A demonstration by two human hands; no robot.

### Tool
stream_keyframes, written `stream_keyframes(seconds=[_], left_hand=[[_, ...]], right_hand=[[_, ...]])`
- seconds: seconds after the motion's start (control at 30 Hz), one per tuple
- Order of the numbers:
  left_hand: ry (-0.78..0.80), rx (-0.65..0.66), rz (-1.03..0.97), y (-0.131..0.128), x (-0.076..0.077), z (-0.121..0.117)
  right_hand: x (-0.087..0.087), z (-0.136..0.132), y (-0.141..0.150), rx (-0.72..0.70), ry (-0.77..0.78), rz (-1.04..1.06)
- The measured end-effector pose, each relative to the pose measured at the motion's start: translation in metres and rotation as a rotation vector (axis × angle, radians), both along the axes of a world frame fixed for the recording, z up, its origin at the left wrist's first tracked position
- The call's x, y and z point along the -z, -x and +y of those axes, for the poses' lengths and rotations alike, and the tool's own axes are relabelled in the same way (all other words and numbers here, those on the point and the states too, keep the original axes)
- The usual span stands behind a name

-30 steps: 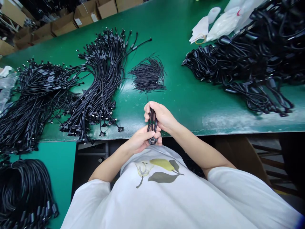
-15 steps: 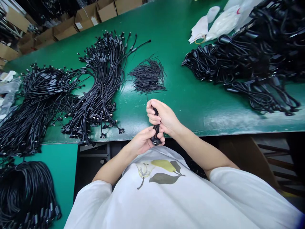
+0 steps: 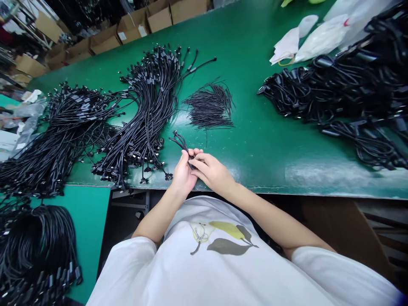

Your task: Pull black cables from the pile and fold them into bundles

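My left hand [image 3: 185, 173] is closed around a black cable [image 3: 180, 142] folded into a small bundle. One end of it sticks out past my fingers, up and to the left, over the table edge. My right hand [image 3: 214, 173] meets it from the right, fingertips pinched at the middle of the bundle. That part of the cable is mostly hidden by my fingers. Just beyond my hands lies a pile of thin black ties [image 3: 212, 106]. Left of them a thick spread of loose black cables [image 3: 153, 102] with connectors reaches almost to the table edge.
More black cables lie at the far left [image 3: 73, 123], and a coiled bunch [image 3: 38, 246] rests on the lower green surface. Bundled cables [image 3: 334, 89] are heaped at right beside white plastic bags [image 3: 321, 42]. Cardboard boxes [image 3: 134, 25] line the green table's [image 3: 248, 140] far side.
The bundle has turned: a connector end pointed toward my body before, and an end now points away to the left. My right hand moved from above the left hand to its right side.
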State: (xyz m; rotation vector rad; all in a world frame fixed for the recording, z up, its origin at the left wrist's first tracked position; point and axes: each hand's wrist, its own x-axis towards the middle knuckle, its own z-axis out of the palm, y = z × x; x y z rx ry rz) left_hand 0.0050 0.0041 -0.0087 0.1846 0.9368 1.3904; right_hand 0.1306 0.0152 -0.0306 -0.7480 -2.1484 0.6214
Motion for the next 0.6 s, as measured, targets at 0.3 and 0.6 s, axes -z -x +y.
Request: stream_keyframes(seconds=[0.3,0.6], left_hand=[[-0.053,-0.037,-0.064,0.000,-0.001,-0.010],[-0.272,0.180,0.314,-0.001,0.012,-0.017]], right_hand=[[-0.010,-0.009,0.005,0.030,-0.101,-0.153],[-0.033,0.020,-0.016,0.094,0.380,0.187]])
